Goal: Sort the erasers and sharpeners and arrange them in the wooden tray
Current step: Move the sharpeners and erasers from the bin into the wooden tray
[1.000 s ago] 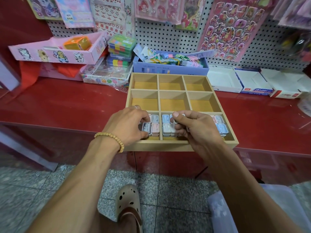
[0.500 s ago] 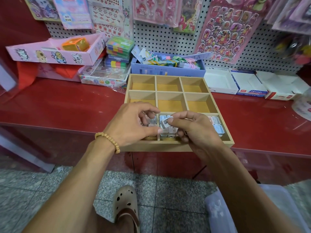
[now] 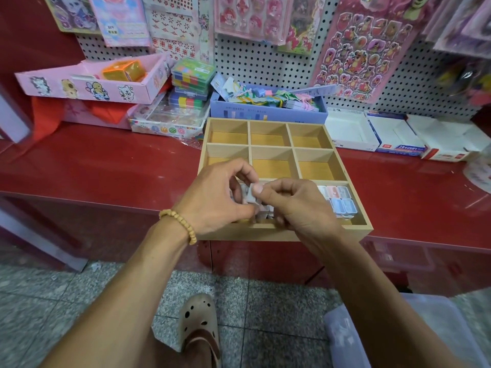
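Observation:
The wooden tray (image 3: pixel 276 150), divided into nine compartments, lies on the red counter. Small pastel sharpeners (image 3: pixel 341 200) fill the near right compartment, and more show between my hands in the near middle and near left ones. My left hand (image 3: pixel 215 197) and my right hand (image 3: pixel 297 205) meet above the near row. Both pinch one small pale sharpener (image 3: pixel 250 195), lifted a little above the others. The six compartments of the far and middle rows hold nothing.
A blue box of tags (image 3: pixel 268 106) stands just behind the tray. Stacked colourful cases (image 3: pixel 192 81) and a pink box (image 3: pixel 87 81) sit at the back left, white boxes (image 3: pixel 396 135) at the back right. A clear plastic bin (image 3: pixel 350 338) sits on the floor by my shoe.
My hands rose from the near row of the tray and came together. They lifted one small sharpener, which both now pinch above the others.

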Motion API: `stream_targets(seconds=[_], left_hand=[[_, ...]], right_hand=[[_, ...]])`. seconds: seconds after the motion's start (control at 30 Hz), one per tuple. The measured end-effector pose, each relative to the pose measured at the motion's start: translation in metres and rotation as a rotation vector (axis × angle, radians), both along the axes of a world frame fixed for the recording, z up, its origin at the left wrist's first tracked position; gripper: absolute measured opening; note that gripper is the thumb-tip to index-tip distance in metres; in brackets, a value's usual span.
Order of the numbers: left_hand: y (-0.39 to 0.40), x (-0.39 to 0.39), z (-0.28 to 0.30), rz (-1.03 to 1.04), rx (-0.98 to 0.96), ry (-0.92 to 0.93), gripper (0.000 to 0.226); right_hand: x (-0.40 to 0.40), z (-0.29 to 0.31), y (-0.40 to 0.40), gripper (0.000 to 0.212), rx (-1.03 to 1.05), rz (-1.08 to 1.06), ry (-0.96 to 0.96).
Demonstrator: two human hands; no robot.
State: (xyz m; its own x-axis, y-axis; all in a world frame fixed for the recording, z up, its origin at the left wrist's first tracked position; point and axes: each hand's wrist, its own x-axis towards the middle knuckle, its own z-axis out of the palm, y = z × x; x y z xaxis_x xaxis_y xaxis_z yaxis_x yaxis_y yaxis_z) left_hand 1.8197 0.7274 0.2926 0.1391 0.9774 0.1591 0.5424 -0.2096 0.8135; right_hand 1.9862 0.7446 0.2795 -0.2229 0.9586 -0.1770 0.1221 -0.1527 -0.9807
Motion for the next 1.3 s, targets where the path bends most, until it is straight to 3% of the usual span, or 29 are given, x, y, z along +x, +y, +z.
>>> stream_targets(seconds=[0.3, 0.37, 0.43, 0.57, 0.8, 0.9, 1.17, 1.3], left_hand=[[-0.003, -0.018, 0.01, 0.024, -0.094, -0.114, 0.036], [-0.001, -0.029, 0.006, 0.118, -0.065, 0.047, 0.035], [0.0, -0.04, 0.001, 0.173, -0.046, 0.26, 0.036], [0.002, -0.042, -0.006, 0.144, -0.089, 0.467, 0.038], [0.011, -0.032, -0.016, 0.078, -0.094, 0.629, 0.041], [0.011, -0.031, -0.018, 0.087, -0.089, 0.658, 0.042], [0.01, -0.034, -0.014, 0.089, -0.074, 0.632, 0.052], [-0.006, -0.026, 0.0, 0.108, 0.056, 0.263, 0.05]], right_hand=[[-0.009, 0.009, 0.008, 0.022, -0.176, 0.061, 0.091], [-0.009, 0.007, 0.012, 0.021, -0.241, -0.032, 0.182], [-0.007, 0.008, 0.016, 0.036, -0.298, -0.105, 0.331], [-0.001, 0.005, 0.019, 0.05, -0.239, -0.121, 0.191], [0.003, -0.001, 0.014, 0.012, -0.167, -0.096, 0.129], [0.002, 0.0, 0.013, 0.006, -0.143, -0.134, 0.1], [-0.001, 0.002, 0.008, 0.01, -0.136, -0.143, 0.092], [-0.008, 0.003, 0.004, 0.005, -0.127, -0.126, 0.061]])
